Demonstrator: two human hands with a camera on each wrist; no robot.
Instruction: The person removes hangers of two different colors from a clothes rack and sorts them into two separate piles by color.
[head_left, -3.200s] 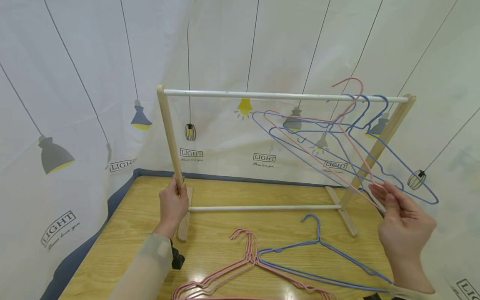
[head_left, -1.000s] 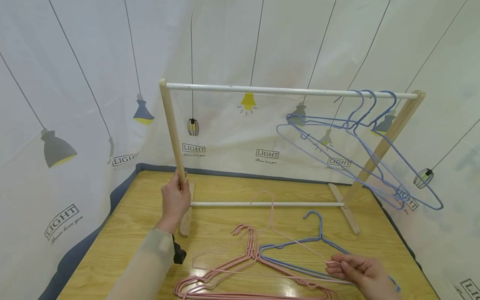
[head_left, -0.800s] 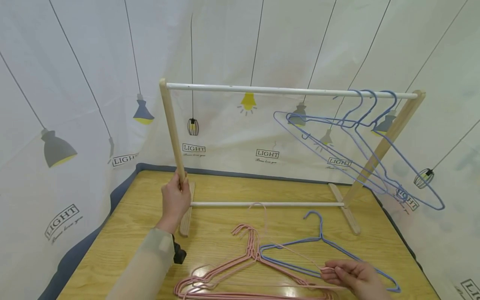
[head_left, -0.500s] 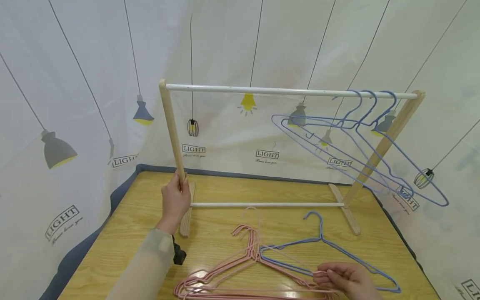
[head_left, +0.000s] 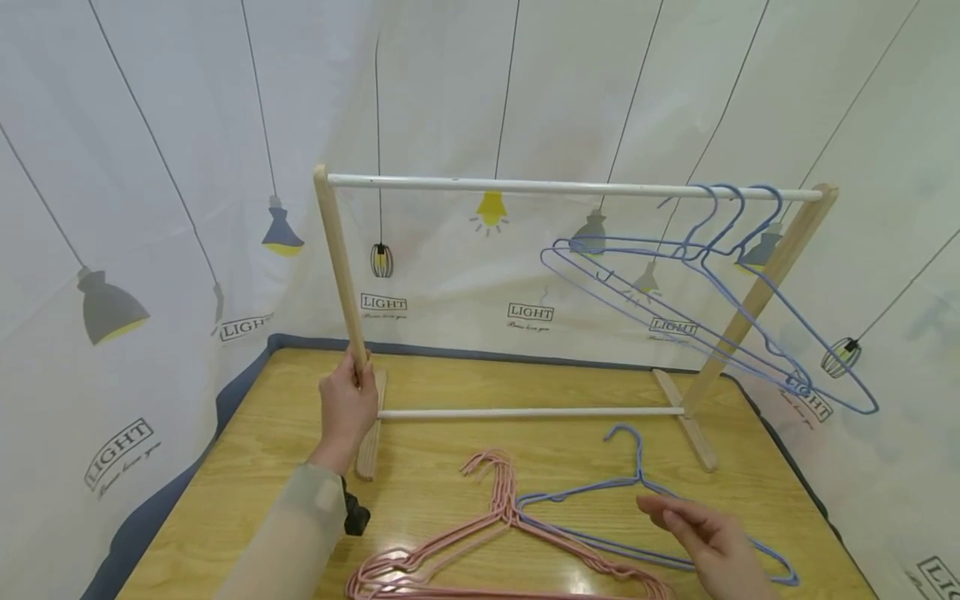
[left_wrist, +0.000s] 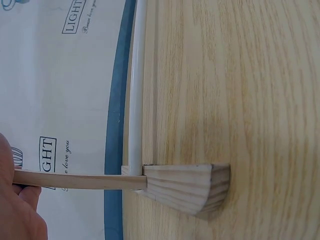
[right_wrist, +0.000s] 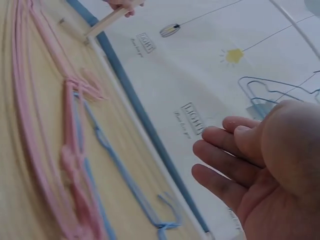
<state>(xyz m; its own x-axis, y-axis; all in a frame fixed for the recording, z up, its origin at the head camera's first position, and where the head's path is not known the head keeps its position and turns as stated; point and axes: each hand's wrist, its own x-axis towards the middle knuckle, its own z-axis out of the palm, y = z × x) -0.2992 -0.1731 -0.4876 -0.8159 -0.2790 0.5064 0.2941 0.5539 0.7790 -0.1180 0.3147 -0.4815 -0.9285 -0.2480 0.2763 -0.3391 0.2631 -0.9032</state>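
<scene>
My left hand (head_left: 348, 412) grips the left wooden post (head_left: 341, 275) of a small clothes rack, low near its foot; the left wrist view shows the foot (left_wrist: 185, 185) flat on the table. My right hand (head_left: 708, 537) holds nothing, its fingers relaxed above the blue hangers (head_left: 577, 485) that lie on the table. Beside those, a stack of pink hangers (head_left: 450, 533) lies at the near edge of the head view. Several blue hangers (head_left: 738, 287) hang by their hooks at the right end of the rack's white top rail (head_left: 525, 187).
A white lower bar (head_left: 525, 413) joins the rack's feet close above the wooden table (head_left: 247, 467). The right post (head_left: 757, 300) stands near the table's back right corner. Behind hangs a pale curtain (head_left: 450, 100) printed with lamps.
My right hand has carried a pink hanger down from the rack's right end, laid it on the pink stack and let go, then lifted slightly. The left hand keeps its grip.
</scene>
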